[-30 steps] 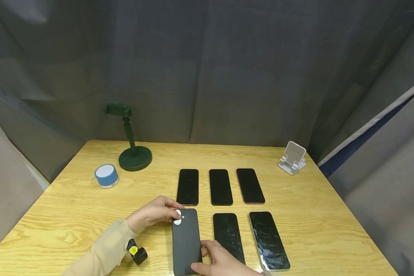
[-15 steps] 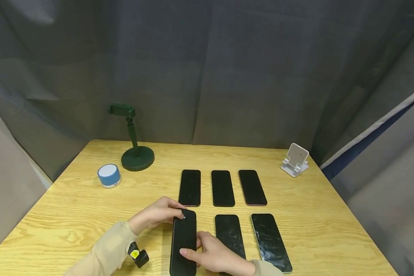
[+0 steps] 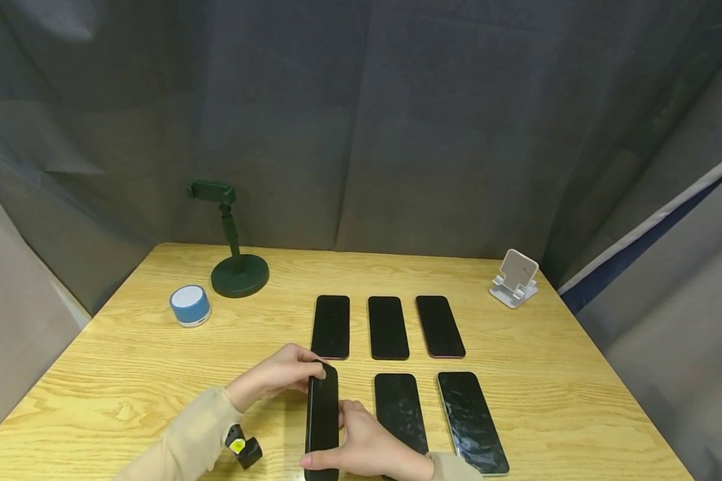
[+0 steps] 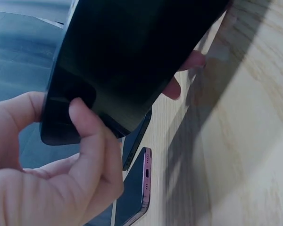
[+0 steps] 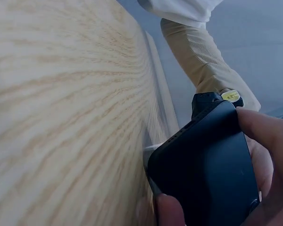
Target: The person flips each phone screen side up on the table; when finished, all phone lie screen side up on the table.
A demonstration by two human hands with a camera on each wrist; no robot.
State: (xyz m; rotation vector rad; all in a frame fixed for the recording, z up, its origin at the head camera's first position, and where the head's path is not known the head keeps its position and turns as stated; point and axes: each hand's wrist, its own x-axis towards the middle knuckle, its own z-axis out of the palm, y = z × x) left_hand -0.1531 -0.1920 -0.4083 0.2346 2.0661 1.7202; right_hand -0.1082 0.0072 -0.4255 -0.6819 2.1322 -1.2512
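Note:
Both hands hold one black smartphone (image 3: 323, 424) at the table's near side, tilted steeply onto its long side. My left hand (image 3: 279, 374) pinches its far end between thumb and fingers. In the left wrist view, a dark face of the smartphone (image 4: 127, 52) spreads above the left hand (image 4: 61, 174), a fingertip pressed on it. My right hand (image 3: 373, 444) grips the near part from the right, thumb along the lower edge. The right wrist view shows the smartphone's corner (image 5: 203, 160) near the wood, between the right hand's spread fingers (image 5: 170, 212).
Three dark phones lie in a back row, including a middle phone (image 3: 388, 327). Two more, a smudged phone (image 3: 400, 411) and a light-edged phone (image 3: 472, 421), lie right of my hands. Behind stand a green phone stand (image 3: 237, 267), a blue-and-white cylinder (image 3: 190, 306) and a white folding stand (image 3: 515, 277).
The held smartphone has turned from lying with its stickered back upward to standing steeply on its side. My right hand has shifted left and turned with it; the left hand keeps its end.

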